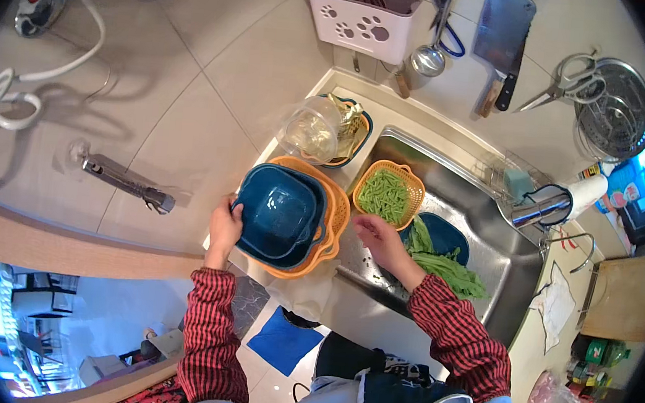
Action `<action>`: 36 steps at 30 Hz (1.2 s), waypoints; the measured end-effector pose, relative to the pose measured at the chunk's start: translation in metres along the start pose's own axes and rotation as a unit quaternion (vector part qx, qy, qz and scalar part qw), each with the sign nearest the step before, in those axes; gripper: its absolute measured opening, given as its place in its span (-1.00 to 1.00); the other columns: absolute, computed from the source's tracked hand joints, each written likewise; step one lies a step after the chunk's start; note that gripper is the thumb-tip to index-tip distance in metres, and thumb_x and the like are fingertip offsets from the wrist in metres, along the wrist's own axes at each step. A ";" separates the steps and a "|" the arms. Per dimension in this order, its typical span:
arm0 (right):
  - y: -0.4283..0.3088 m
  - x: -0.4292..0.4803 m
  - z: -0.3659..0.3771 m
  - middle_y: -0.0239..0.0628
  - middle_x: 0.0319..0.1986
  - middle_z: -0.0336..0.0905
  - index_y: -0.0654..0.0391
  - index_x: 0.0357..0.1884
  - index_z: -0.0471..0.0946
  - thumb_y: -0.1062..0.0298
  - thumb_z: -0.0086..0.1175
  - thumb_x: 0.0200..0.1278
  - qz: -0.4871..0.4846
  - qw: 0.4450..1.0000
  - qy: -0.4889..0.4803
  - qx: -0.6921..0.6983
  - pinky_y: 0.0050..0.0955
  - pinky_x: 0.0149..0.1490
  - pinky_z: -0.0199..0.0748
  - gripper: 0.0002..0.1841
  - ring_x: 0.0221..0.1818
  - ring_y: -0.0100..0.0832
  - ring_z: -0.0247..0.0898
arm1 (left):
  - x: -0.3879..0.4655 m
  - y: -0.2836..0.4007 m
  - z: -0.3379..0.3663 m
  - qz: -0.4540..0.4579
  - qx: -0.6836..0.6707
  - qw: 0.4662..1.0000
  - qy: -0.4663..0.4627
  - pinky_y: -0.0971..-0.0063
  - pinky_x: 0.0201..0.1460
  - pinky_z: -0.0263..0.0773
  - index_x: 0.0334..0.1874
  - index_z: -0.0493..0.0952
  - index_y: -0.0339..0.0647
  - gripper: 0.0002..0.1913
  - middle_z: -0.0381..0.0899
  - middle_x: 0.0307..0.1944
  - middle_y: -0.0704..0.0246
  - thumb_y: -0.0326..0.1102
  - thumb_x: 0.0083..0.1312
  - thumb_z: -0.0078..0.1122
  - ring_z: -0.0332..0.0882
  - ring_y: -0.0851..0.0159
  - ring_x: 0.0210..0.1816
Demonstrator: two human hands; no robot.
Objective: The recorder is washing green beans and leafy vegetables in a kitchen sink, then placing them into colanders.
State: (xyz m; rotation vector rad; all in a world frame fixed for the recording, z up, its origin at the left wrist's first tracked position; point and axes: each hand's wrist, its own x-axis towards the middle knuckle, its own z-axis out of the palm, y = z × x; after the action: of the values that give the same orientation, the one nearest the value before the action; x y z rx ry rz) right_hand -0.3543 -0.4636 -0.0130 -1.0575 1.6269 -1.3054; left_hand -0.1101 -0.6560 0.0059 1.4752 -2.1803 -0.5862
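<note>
My left hand point(225, 226) grips the left rim of a dark blue plastic basin point(276, 212), thumb over the edge. That basin sits in a stack with orange plastic colanders point(340, 207) on the counter left of the sink. My right hand point(381, 242) hovers over the near left part of the stainless steel sink point(516, 259), fingers apart and holding nothing. Just beyond it, an orange basket point(417, 188) holds cut green beans point(383, 198). Leafy greens point(448, 273) lie in the sink, partly over another blue basin point(450, 236); my right forearm hides some of them.
Behind the stack, a clear plastic container point(311, 131) rests against a basket point(357, 130) on the counter. A cleaver point(504, 30), a ladle point(428, 60) and scissors point(569, 82) hang on the tiled wall. The faucet point(543, 212) reaches over the sink's right side.
</note>
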 end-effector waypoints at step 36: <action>0.194 -0.136 -0.215 -0.24 -0.51 0.51 0.25 -0.28 0.44 0.34 -0.11 0.07 0.215 0.901 0.374 0.034 -0.47 -0.40 0.39 -0.77 -0.51 -0.43 0.43 | -0.069 0.082 -0.014 0.083 -0.059 0.988 0.118 0.55 -0.27 0.34 -0.28 0.36 -0.28 -0.86 0.39 -0.25 0.24 -0.46 0.11 -0.01 0.39 0.35 -0.21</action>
State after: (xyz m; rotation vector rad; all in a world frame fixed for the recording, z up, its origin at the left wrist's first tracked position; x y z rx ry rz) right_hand -0.5316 -0.2404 -0.1580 -0.0873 2.1792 -1.5255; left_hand -0.1406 -0.5645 0.0558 1.2210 -2.0234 -0.4507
